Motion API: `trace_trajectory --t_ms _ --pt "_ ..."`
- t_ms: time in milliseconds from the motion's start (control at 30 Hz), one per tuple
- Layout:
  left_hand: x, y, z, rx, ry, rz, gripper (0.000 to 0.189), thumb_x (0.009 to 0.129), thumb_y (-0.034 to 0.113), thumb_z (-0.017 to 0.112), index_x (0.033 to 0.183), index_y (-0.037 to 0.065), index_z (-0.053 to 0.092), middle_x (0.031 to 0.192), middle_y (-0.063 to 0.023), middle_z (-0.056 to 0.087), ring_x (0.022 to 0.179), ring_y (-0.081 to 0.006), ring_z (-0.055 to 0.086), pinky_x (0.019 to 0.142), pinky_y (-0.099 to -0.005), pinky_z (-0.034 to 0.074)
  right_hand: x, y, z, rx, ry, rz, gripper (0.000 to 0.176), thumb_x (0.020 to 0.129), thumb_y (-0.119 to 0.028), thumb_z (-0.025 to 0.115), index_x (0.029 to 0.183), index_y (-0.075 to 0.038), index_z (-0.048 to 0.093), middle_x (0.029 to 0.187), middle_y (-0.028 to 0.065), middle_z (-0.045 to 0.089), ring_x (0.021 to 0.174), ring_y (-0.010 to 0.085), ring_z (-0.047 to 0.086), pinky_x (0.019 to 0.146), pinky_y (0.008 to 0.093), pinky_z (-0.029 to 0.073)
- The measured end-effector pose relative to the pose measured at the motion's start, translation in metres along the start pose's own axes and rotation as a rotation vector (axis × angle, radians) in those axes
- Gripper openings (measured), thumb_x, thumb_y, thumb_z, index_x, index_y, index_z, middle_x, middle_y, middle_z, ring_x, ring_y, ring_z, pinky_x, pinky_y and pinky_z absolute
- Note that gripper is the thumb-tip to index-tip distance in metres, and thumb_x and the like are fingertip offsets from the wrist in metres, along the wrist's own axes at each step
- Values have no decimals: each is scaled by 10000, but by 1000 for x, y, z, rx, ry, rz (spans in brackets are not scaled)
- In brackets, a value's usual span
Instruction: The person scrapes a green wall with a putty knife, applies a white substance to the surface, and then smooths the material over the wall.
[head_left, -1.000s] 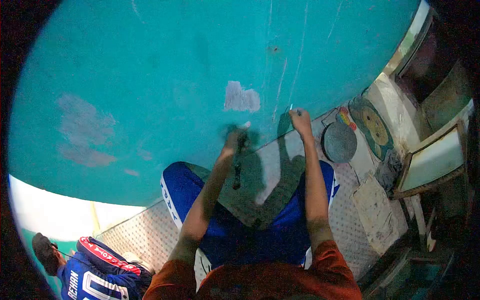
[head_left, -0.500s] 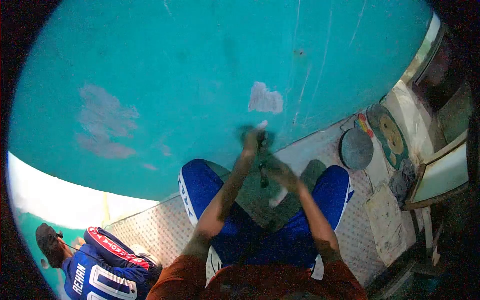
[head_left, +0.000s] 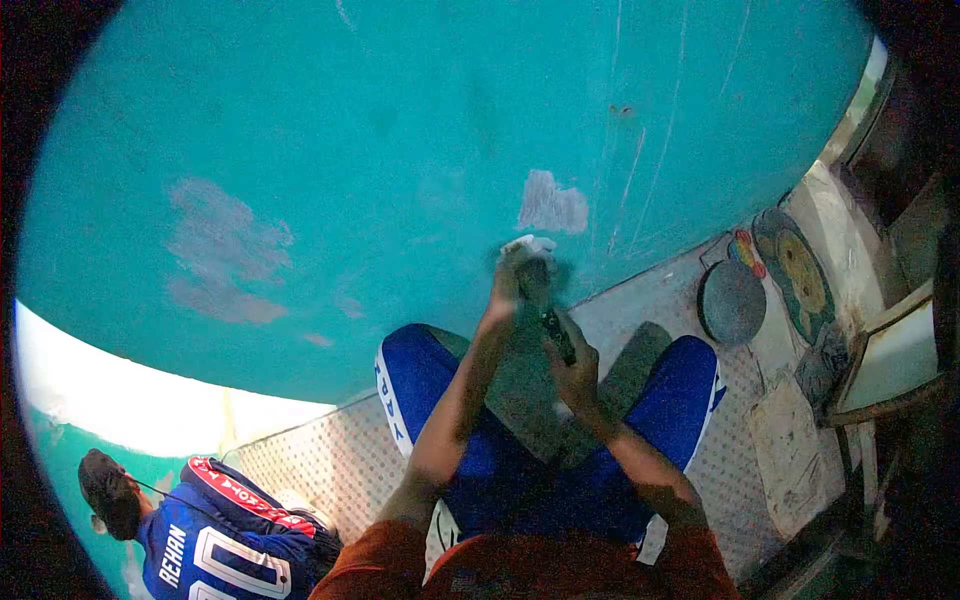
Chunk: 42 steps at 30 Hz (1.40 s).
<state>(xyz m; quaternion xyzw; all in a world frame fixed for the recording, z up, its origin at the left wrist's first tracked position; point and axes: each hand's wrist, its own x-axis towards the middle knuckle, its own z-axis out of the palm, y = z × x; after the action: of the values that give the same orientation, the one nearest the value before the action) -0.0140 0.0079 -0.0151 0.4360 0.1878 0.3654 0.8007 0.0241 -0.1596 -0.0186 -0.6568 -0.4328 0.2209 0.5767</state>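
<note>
My left hand [head_left: 508, 282] is closed round a white-smeared piece [head_left: 528, 243], held close to the turquoise wall [head_left: 400, 150], just below a pale grey filler patch [head_left: 553, 203]. The piece's full shape is hidden by my fingers. Lower and to the right, my right hand [head_left: 576, 368] grips the dark handle of a putty knife [head_left: 556, 335]. Its broad greyish blade points up toward my left hand and overlaps it in this view.
A larger filler patch [head_left: 222, 250] marks the wall at left. On the patterned floor [head_left: 300, 455] at lower left sits another person [head_left: 200, 540] in a blue shirt. To the right are a round grey lid-like disc [head_left: 732, 302], an oval mat [head_left: 797, 268] and a framed panel [head_left: 885, 365].
My right hand, blurred earlier, now holds the putty knife steadily with its blade up by my left hand. More white shows at my left fingertips. The whole view has shifted slightly.
</note>
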Motion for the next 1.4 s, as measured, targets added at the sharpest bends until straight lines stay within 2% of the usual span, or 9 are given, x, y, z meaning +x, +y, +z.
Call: trace_trajectory --t_ms 500,767,833,933,1000,1067,1233,1300,1400 --pt "4 4 6 116 145 -141 357 857 353 483 988 41 598 726 -70 591 653 -162 574 596 -302 460 18 -3 8 -17 37 48 390 836 -106 582 1204 -9 496 984 136 636 774 115 598 664 248 462" --pt "24 -1 -12 988 346 131 197 848 227 478 1001 138 563 979 -70 580 890 -233 558 759 -413 399 27 11 43 44 104 -34 349 857 -123 562 1176 11 513 976 133 631 844 135 580 715 259 451" --pt "33 -13 -40 1677 167 344 164 844 205 480 949 129 581 1000 -73 573 893 -222 552 748 -411 395 27 11 53 28 107 -38 330 864 -131 555 1155 20 523 971 122 627 852 143 576 721 267 451" --pt "49 -23 -65 1708 205 906 176 792 218 552 905 84 541 938 -133 523 865 -310 523 745 -402 422 36 -10 66 174 178 44 300 864 -129 555 1119 28 534 951 106 617 826 138 569 711 267 449" --pt "41 11 -22 1078 258 217 146 786 171 545 893 72 541 904 -134 530 854 -318 524 727 -418 425 40 -3 64 108 205 -40 282 863 -132 556 1094 28 539 945 105 611 811 131 563 698 263 447" --pt "35 23 5 909 254 -75 159 790 166 529 911 66 551 929 -127 550 882 -308 526 737 -424 417 41 2 55 84 228 -86 266 863 -138 558 1068 30 544 922 101 608 790 124 559 680 259 446" --pt "35 -45 -28 1461 324 539 194 820 186 475 899 48 587 932 -125 588 910 -287 535 792 -407 399 27 25 38 50 114 52 240 856 -140 566 1020 34 549 810 74 601 708 115 544 624 255 443" --pt "46 -64 -45 949 298 363 184 807 165 471 886 48 588 907 -130 585 907 -305 526 813 -430 381 22 23 39 28 127 1 235 850 -133 569 1016 33 550 788 74 602 688 118 546 610 257 442" --pt "48 -34 -21 1253 229 316 182 800 155 466 881 47 588 915 -134 582 906 -328 515 822 -442 370 36 -1 34 120 210 -108 234 842 -109 569 1027 33 551 833 108 618 729 135 575 629 262 451"
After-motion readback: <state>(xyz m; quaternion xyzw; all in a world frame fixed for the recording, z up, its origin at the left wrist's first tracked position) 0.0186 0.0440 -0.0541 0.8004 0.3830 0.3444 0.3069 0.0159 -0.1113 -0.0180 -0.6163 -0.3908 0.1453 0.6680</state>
